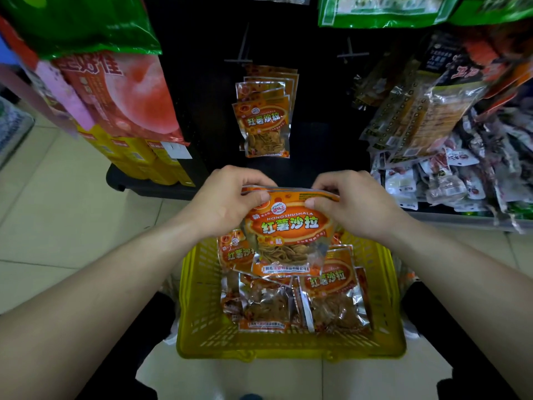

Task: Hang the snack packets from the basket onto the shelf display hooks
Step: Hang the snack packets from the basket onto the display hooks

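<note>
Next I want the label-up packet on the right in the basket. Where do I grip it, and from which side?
Pinch the flat sealed top strip of the right-hand packet, coming from above at its far edge. It lies label-up in the basket with that strip pointing away from you. The filled lower half looks bulky and probably crushable.

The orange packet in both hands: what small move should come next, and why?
Probably raise the orange packet forward and up to the hanging packets of the same kind. The left hand and right hand pinch its top edge, above the yellow basket, so it seems ready for hanging.
</note>
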Available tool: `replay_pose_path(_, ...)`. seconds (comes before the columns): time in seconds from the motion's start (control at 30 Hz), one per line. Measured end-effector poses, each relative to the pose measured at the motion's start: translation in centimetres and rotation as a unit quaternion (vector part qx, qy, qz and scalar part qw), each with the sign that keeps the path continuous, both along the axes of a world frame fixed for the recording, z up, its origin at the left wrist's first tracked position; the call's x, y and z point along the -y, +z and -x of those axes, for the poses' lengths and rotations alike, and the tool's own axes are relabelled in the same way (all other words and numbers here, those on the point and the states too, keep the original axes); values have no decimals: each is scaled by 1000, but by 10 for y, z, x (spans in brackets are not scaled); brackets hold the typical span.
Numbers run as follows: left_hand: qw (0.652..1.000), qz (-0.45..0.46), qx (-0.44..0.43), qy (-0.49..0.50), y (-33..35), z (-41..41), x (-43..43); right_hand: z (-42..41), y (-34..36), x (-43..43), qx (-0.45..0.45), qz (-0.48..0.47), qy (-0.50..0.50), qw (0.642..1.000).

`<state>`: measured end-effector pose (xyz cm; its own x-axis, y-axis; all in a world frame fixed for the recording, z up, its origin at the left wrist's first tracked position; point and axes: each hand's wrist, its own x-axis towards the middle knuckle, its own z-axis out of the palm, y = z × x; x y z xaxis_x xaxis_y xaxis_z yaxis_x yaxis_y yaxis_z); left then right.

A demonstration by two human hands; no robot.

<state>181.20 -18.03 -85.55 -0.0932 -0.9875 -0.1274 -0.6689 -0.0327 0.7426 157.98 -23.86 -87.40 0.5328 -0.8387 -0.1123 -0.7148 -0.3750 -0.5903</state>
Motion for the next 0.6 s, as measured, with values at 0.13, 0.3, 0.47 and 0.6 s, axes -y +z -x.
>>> replay_pose_path(0.13,1000,-8,-9,1,0,-1,2,-2,1,1,1,8,-14,1000)
replay_pose_path(0.3,1000,-9,-17,2,0,0,3,-2,2,1,-14,11,-7,1000)
replay_pose_path(0.47,1000,-11,-11,2,1,1,3,-4,2,1,-17,10,-8,1000)
replay_pose_path(0.6,1000,-10,-6,-1,0,1,3,-4,5,0,-17,9,-3,1000)
